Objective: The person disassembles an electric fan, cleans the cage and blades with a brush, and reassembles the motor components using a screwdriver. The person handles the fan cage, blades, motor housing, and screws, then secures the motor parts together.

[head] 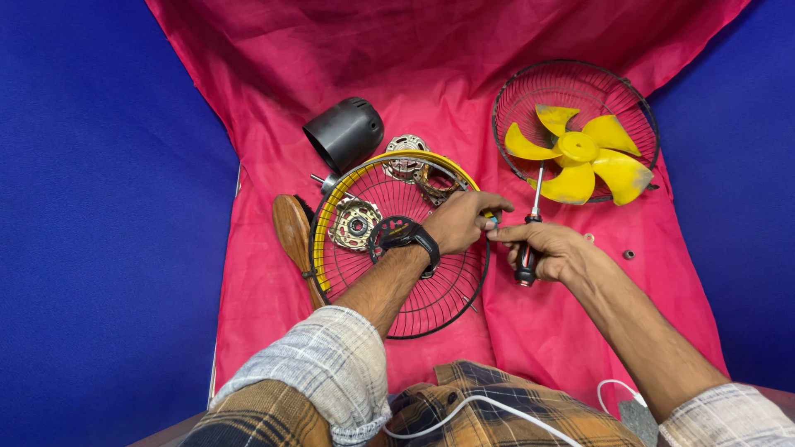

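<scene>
My left hand (460, 222) pinches grille rim (396, 244) at 3 o'clock — right hand (551, 248) wrapped on screwdriver (530, 228); keep rim steady

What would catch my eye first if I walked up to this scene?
Probably the bright yellow fan blade, lying in a wire guard at upper right on the pink cloth. At centre, both hands meet at the yellow-rimmed guard; the right hand grips a screwdriver.

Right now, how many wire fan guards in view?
2. One guard with a yellow rim lies centre on the red cloth under the left hand; the other guard, upper right, holds the yellow blade.
</scene>
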